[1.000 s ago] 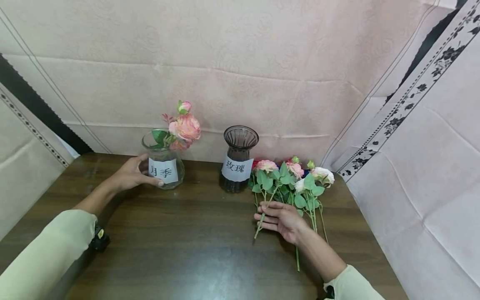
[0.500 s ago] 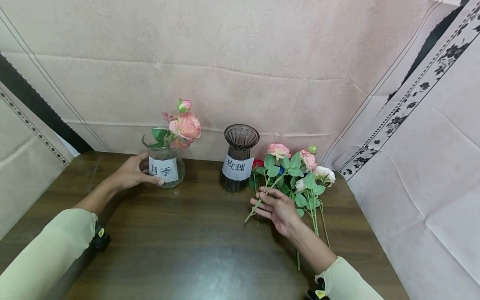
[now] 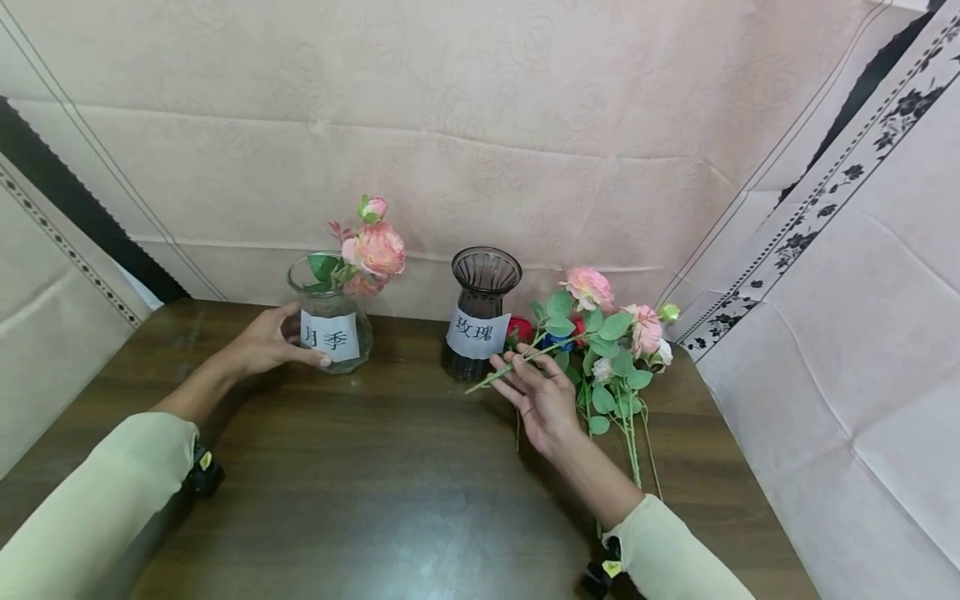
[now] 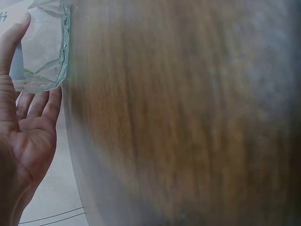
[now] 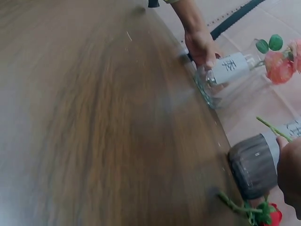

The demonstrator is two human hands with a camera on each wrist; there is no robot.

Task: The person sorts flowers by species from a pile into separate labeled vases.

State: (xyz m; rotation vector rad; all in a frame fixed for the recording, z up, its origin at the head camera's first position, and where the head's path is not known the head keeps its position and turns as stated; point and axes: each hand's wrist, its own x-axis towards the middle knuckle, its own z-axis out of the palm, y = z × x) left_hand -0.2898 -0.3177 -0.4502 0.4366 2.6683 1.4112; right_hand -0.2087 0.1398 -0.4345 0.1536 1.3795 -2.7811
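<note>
My left hand (image 3: 262, 343) grips the side of a clear glass vase (image 3: 362, 340) with a paper label. In the left wrist view, its thumb and fingers lie on either side of the glass (image 4: 44, 52). A stem with a pink bloom (image 3: 377, 250) and a bud leans out of this vase. My right hand (image 3: 550, 408) pinches the green stem of a pink artificial flower (image 3: 588, 288), its bloom pointing right and its bare stem end pointing left. That stem end is just in front of a dark grey glass vase (image 3: 467, 367), which holds no flower and bears another label.
Several artificial flowers lie at the right of the wooden table (image 3: 390, 500), among them a white one (image 3: 602, 370), a red one (image 3: 519, 328) and a blue one (image 3: 557, 342). A pale patterned cloth (image 3: 450, 125) hangs behind the table.
My right hand has lifted the pink flower up from the other flowers and tilted it, so its stem end has swung left toward the dark vase. The left hand stays on the clear vase.
</note>
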